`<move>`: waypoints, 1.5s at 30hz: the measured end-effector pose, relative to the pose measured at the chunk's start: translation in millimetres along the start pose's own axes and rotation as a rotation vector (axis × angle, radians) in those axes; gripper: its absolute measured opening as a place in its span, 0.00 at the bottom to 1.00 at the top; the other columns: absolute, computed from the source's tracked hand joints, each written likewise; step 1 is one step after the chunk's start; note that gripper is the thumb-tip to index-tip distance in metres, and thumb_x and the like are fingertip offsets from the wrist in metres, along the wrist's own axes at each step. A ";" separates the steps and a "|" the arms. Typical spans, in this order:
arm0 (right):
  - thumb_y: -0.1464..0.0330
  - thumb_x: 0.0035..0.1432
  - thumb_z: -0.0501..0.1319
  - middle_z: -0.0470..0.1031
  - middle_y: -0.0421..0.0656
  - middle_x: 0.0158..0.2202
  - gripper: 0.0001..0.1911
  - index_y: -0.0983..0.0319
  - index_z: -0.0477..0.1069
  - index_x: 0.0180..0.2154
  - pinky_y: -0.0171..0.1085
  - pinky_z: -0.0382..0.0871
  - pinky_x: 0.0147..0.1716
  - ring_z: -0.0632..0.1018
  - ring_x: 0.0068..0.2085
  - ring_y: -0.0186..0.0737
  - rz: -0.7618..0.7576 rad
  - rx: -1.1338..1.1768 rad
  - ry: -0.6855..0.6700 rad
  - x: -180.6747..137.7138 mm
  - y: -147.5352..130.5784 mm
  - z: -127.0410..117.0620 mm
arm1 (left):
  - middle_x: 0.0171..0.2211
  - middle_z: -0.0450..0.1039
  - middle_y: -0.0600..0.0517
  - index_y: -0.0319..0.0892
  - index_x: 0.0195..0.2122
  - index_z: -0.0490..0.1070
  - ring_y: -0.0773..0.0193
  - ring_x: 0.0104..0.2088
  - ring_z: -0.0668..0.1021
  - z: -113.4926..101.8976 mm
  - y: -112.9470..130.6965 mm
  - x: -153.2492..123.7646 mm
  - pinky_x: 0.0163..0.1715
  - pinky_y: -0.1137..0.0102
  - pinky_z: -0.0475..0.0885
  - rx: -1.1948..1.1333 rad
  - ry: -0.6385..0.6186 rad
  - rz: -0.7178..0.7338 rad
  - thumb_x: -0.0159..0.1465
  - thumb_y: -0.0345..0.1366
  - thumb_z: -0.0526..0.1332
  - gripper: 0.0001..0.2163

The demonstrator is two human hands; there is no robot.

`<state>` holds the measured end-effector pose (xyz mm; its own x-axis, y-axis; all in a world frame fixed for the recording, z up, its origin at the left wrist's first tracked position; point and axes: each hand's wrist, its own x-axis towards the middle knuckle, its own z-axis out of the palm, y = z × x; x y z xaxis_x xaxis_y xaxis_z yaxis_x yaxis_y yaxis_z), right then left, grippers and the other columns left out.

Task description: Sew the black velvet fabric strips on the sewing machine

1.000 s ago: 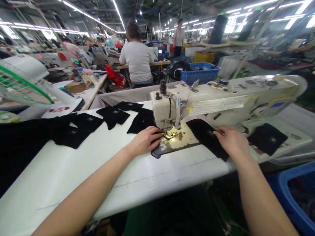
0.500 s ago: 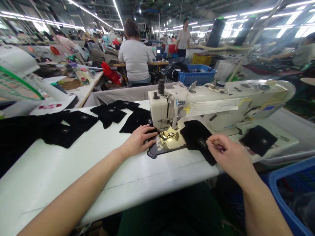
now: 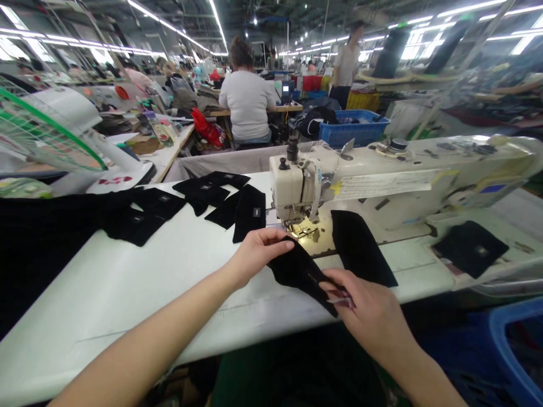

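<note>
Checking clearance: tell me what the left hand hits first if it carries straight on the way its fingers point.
The left hand points right, so probably the black fabric piece it already pinches, then the right hand; depth unclear.

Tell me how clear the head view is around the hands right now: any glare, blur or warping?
Head view: left hand and right hand sharp, holding a black fabric piece; glare on the metal plate beneath the sewing machine; ceiling lights blown out; edges warped and smeared, far right worst.

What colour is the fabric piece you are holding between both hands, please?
Black; the fabric piece shows plainly in the head view, held between the left hand and the right hand.
</note>
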<state>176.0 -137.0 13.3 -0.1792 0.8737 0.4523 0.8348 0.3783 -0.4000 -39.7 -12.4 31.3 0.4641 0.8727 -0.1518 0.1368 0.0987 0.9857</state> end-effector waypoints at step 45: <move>0.78 0.66 0.49 0.79 0.49 0.42 0.14 0.63 0.71 0.46 0.36 0.73 0.34 0.79 0.37 0.40 -0.151 0.034 -0.063 -34.7 -16.0 48.1 | 0.38 0.72 0.45 0.39 0.40 0.78 0.59 0.39 0.72 -27.0 -54.0 57.0 0.43 0.63 0.72 1.133 0.018 0.796 0.71 0.34 0.55 0.12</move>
<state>143.9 -158.6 -34.3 -0.3340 0.8233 0.4590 0.7779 0.5157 -0.3591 -44.3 44.9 -28.6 0.7420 0.5165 0.4273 0.4756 -0.8549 0.2074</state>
